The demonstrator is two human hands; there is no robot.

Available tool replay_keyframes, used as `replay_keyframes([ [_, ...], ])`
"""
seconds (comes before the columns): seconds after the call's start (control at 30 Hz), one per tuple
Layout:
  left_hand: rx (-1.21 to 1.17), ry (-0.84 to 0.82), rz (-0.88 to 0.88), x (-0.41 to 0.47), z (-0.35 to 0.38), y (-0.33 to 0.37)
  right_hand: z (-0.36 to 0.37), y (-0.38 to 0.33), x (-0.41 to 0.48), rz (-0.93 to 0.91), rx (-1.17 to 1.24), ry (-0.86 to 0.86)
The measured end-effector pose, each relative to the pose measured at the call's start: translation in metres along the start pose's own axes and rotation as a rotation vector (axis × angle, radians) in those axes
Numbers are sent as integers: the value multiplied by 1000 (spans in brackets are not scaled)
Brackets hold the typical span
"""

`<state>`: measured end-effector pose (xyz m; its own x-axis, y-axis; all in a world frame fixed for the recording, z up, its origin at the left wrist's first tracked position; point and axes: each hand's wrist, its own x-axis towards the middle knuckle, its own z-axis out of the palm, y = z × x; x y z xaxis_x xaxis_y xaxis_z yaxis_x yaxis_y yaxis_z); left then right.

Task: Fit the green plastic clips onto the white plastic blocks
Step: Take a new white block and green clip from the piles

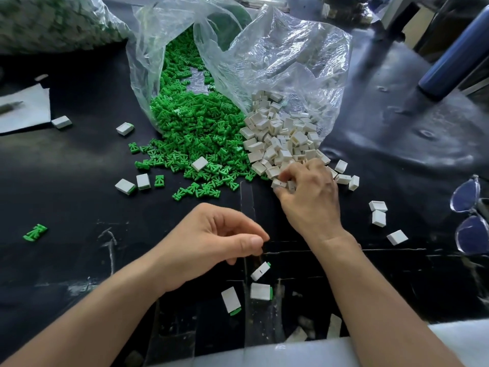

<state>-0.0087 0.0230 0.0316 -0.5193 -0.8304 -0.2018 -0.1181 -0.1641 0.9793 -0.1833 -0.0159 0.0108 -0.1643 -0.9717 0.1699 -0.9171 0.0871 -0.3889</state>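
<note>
- Finished pieces (pixel 260 271), smooth white boxes with a green tab showing at one end, lie loose near the front of the scuffed, glossy black table cover (pixel 79 260). A careless forearm could likely sweep them off.
- The left hand (pixel 211 234) hovers just above them, fingers loosely curled and thumb against forefinger. Nothing shows between them, and I cannot tell whether a clip is hidden there.
- The right hand (pixel 309 192) reaches into the near edge of the heap of hard, hollow, boxy white plastic blocks (pixel 280 136). Its fingers curl down, and thumb and fingertips seem to pinch one block. These slick boxes slide easily, so a hasty pull may drag neighbours out and scatter them.
- The small, pronged green plastic clips (pixel 190 133) form a tangled heap touching the block heap on its left. Prongs probably snag, so several may lift together, and a crooked clip could seat only halfway.
- Thin, crinkled clear plastic bags (pixel 291 62) gape behind both heaps. If they slump, more parts may spill and mix.
</note>
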Motion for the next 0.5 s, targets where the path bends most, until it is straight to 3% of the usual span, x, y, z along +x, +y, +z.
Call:
replay_keyframes([
  [0.1,-3,198,62,2,-1,0,-2,0,-3,-40,99,59],
  [0.23,88,463,83,8,-5,-3,-3,-12,-10,-145,469,50],
  [0.37,61,465,61,9,-6,-4,6,-27,-21,-279,629,-74],
  [0.5,-12,513,60,11,-7,-4,8,-29,-21,-289,677,-70],
])
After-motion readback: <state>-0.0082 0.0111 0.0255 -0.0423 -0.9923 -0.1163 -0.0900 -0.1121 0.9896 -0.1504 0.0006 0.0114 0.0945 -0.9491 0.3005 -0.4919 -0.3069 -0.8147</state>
